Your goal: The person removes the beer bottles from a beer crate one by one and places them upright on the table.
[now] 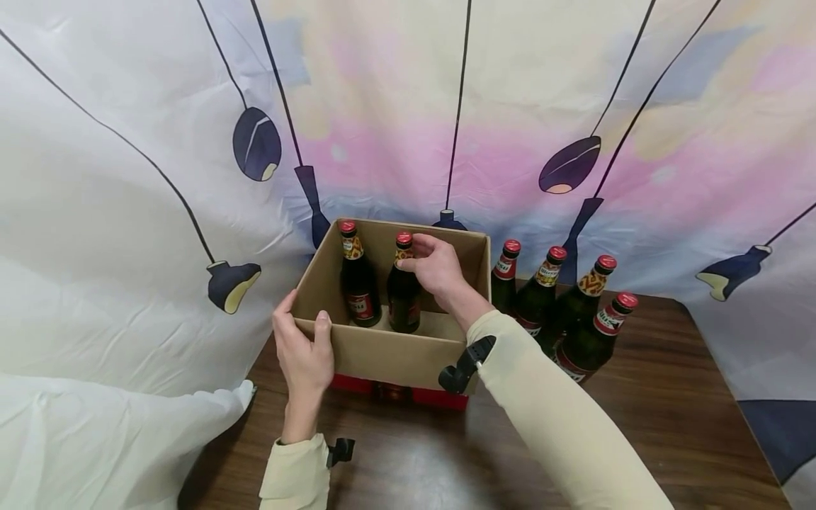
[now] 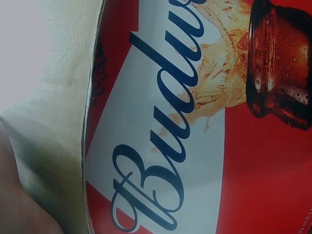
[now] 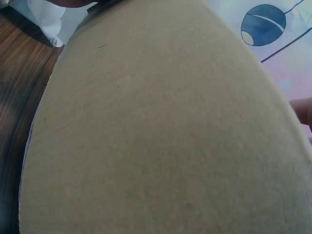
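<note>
- Left hand point(image 1: 306, 352), left of centre, grip clamped on an open brown cardboard box point(image 1: 395, 354) mid-frame
- Inside, a dark glass red-capped bottle point(image 1: 360, 287)
- Right hand point(image 1: 438, 268), grip pinching a second red-capped bottle point(image 1: 404, 294), also inside
- Four dark glass bottles point(image 1: 569, 312), right of centre on the brown wooden surface point(image 1: 669, 354)

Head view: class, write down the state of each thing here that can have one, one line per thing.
Box: open at the top
Near flap: folded down outside
Left bottle in the box: capped, upright
Right bottle in the box: capped, upright, held by the neck
Four bottles outside: capped, upright
Left hand: gripping the box's near left corner
Right hand: holding the right bottle's neck
</note>
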